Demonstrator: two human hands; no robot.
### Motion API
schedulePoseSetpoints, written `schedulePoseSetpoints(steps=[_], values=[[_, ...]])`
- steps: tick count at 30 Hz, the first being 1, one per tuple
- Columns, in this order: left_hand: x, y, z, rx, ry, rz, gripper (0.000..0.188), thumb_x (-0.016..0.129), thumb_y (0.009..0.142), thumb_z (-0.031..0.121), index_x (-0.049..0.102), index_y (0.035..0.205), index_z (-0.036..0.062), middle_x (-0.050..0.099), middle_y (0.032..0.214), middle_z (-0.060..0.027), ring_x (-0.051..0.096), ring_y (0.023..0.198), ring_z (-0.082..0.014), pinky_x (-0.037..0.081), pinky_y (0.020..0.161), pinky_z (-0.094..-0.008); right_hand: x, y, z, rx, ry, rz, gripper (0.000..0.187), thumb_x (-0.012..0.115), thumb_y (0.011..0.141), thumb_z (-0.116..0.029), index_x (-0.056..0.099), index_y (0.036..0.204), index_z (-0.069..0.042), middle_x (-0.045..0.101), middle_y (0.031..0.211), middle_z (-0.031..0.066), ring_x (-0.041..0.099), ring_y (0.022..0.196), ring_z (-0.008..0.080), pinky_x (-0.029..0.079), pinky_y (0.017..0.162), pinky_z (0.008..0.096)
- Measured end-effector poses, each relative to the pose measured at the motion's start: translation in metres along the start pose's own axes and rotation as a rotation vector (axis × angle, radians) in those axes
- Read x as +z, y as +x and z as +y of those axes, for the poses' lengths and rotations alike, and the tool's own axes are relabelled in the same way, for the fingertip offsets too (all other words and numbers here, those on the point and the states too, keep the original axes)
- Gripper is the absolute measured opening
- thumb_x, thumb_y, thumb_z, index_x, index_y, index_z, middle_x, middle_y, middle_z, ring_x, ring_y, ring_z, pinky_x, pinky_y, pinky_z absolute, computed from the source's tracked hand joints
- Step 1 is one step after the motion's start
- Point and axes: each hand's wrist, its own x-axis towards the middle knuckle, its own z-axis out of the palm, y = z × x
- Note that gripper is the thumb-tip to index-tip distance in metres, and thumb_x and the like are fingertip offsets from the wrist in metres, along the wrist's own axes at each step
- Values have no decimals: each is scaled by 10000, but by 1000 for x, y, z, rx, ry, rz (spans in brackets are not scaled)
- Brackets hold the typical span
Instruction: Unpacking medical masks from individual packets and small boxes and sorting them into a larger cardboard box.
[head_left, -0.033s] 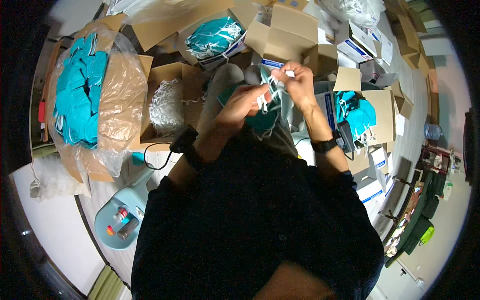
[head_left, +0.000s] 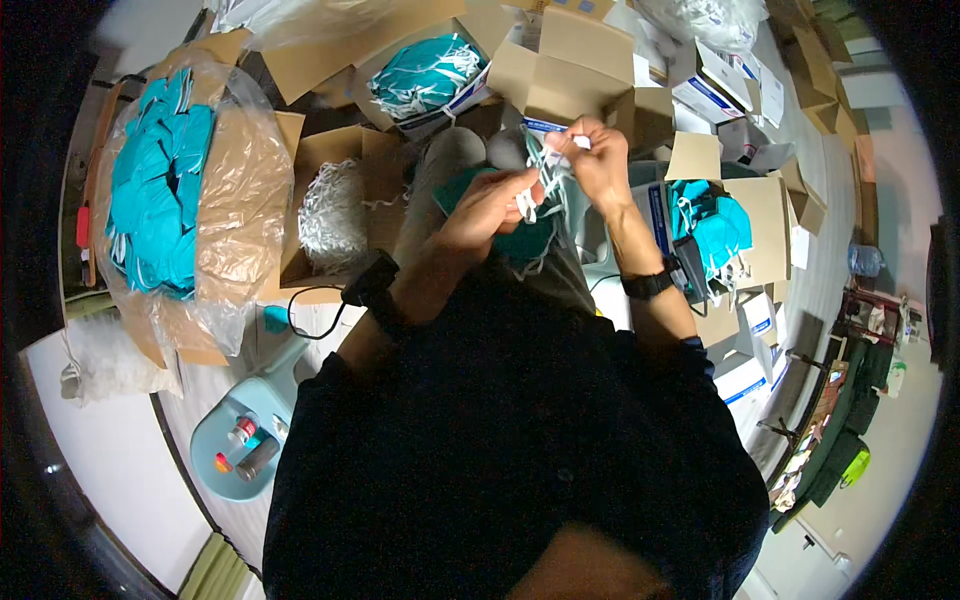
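My left hand (head_left: pixel 490 205) is closed, its fingertips pinching narrow white straps (head_left: pixel 528 205). Just to the right and a little farther off, my right hand (head_left: pixel 598 165) is closed too, with white strap ends between thumb and fingers. Several of these straps run between the two hands. Below them, over my lap, lies a teal fabric piece (head_left: pixel 525 243) with white straps, partly hidden by my left hand and the straps. An open carton at the right holds more teal fabric pieces (head_left: pixel 708 225) with white straps.
At far left, a plastic-lined carton (head_left: pixel 240 190) holds stacked teal pieces. Beside it, a carton contains a heap of white straps (head_left: pixel 333 215). A teal bundle (head_left: pixel 428 75) fills another box ahead. A light-blue stool (head_left: pixel 215 470) at lower left carries a bottle and small items.
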Motion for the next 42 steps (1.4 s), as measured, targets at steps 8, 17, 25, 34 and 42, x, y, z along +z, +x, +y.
schedulePoseSetpoints(steps=[8, 17, 25, 34, 42], values=[[3, -22, -28, -31, 112, 40, 325, 460, 964, 325, 561, 743, 110, 365, 574, 79, 303, 475, -44, 209, 444, -224, -35, 39, 51, -88, -322, 373, 252, 784, 737, -209, 623, 686, -21, 612, 588, 98, 534, 524, 137, 430, 516, 294], [18, -46, -20, 22, -170, 30, 240, 448, 930, 283, 512, 769, 116, 457, 659, 8, 383, 548, -87, 308, 500, -250, -19, 0, 3, -103, -51, -46, 217, 734, 807, -183, 613, 734, -18, 579, 680, -20, 482, 663, 41, 395, 583, 210], [7, -22, -10, 2, -257, -139, 369, 474, 889, 325, 634, 1016, 17, 645, 907, -103, 563, 736, -130, 388, 569, -199, -28, -35, -29, -89, -115, -177, 150, 721, 783, -50, 639, 899, -1, 616, 768, -6, 523, 709, 65, 428, 638, 215], [12, -18, -22, 30, -36, -130, 191, 550, 939, 211, 615, 1005, 44, 624, 874, -21, 541, 690, -53, 384, 530, -157, -20, -44, -30, 39, 363, 35, 130, 575, 905, -104, 679, 880, -30, 685, 844, 25, 508, 640, 25, 392, 560, 169], [10, -14, -32, -28, -173, -51, 214, 538, 937, 225, 610, 1027, 45, 646, 937, -44, 583, 800, -85, 426, 650, -193, -15, -50, -31, 103, 581, -110, 498, 393, 988, -422, 642, 881, -5, 693, 933, 149, 299, 471, 30, 275, 455, 188]])
